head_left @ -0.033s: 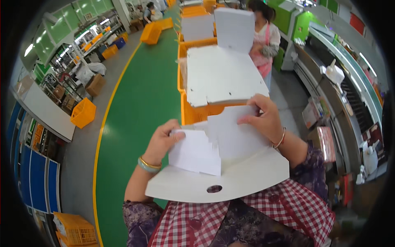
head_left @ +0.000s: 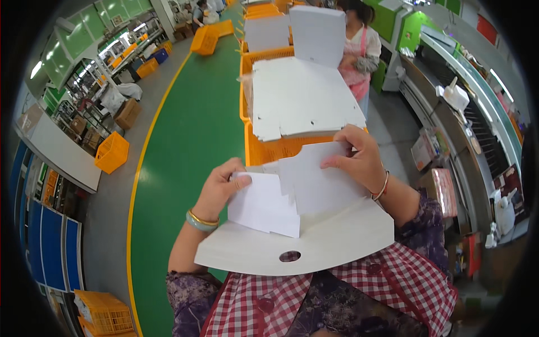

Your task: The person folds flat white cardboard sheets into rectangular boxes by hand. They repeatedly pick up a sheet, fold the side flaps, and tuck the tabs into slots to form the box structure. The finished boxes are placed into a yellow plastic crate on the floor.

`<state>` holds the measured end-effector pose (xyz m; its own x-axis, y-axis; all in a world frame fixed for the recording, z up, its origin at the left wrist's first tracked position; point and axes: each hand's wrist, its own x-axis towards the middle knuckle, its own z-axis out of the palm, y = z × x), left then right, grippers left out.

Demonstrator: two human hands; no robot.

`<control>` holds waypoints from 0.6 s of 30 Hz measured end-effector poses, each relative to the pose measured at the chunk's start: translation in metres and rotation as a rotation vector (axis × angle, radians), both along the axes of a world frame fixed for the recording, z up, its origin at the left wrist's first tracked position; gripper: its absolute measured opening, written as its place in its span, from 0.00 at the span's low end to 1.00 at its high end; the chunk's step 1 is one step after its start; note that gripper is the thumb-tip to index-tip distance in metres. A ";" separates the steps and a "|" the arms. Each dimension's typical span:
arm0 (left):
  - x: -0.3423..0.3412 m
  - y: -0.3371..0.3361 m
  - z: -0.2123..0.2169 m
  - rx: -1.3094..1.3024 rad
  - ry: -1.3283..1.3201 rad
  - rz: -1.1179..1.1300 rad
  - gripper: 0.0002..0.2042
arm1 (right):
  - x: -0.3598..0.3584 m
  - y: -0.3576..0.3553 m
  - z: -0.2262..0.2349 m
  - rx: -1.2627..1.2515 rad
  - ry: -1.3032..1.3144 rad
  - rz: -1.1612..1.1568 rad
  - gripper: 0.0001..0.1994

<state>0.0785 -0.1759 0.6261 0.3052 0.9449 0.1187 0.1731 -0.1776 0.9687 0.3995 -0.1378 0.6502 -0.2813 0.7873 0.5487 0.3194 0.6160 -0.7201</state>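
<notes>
The left hand pinches a smaller white panel and the right hand a larger white panel, both above a white sheet near the checked apron — all seem light, stiffish, easily creased — so edges are probably safest to hold.

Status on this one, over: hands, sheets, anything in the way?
Left hand pinching left sheet. Right hand pinching right sheet. Both sheets overlap holed board in view. White stack ahead; nothing visibly blocking hands.
</notes>
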 end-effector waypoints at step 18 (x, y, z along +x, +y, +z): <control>-0.002 0.014 0.014 -0.006 0.064 -0.169 0.06 | 0.008 0.007 -0.035 -0.030 0.105 -0.196 0.19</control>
